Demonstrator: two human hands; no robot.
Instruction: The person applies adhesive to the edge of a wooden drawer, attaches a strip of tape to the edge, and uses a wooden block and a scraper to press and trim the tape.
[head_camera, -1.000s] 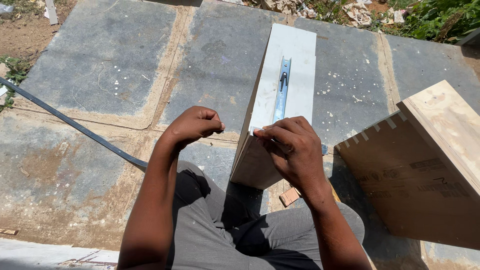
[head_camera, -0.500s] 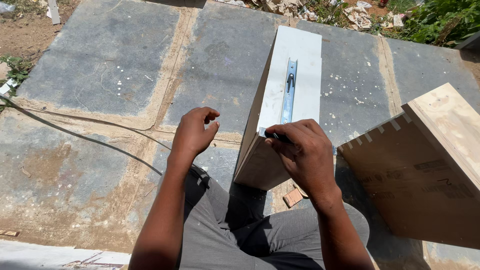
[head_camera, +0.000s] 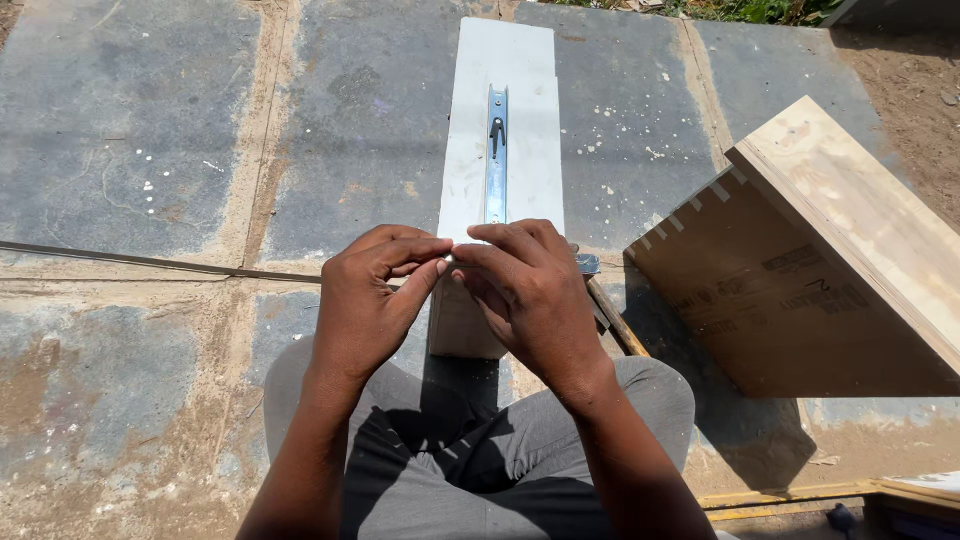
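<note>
Head view, looking down. Landmark: long white-painted wooden board (head_camera: 500, 120) standing on its narrow edge on grey stone paving slabs (head_camera: 130, 120), near end between the seated person's knees in grey trousers (head_camera: 500, 440), far end running away from the body. Probably braced by the legs so that the upper face stays level and steady for work.

Along the centre of the board's top face: silver metal drawer-slide rail (head_camera: 496, 150) with a small dark catch, lengthwise, flush to the surface.

Left hand (head_camera: 370, 300) at the near end of the board, left of the rail's line, fingers curled narrow, thumb and forefinger pinched together toward the right hand. Right hand (head_camera: 525, 290) over the same near end, fingers closed and meeting the left fingertips. Some small item apparently pinched between the two; too small and too hidden to identify. Both hands resting over the board's end, likely for support during fine handling.

Right of the board, just beside the right hand: brown wooden tool handle (head_camera: 615, 320) with a metal part, lying on the slab. Further right, well apart: unpainted plywood drawer box (head_camera: 800, 260) with finger-jointed corners, tilted on its side. Left of the board: thin dark cable (head_camera: 150, 262) across the paving.
</note>
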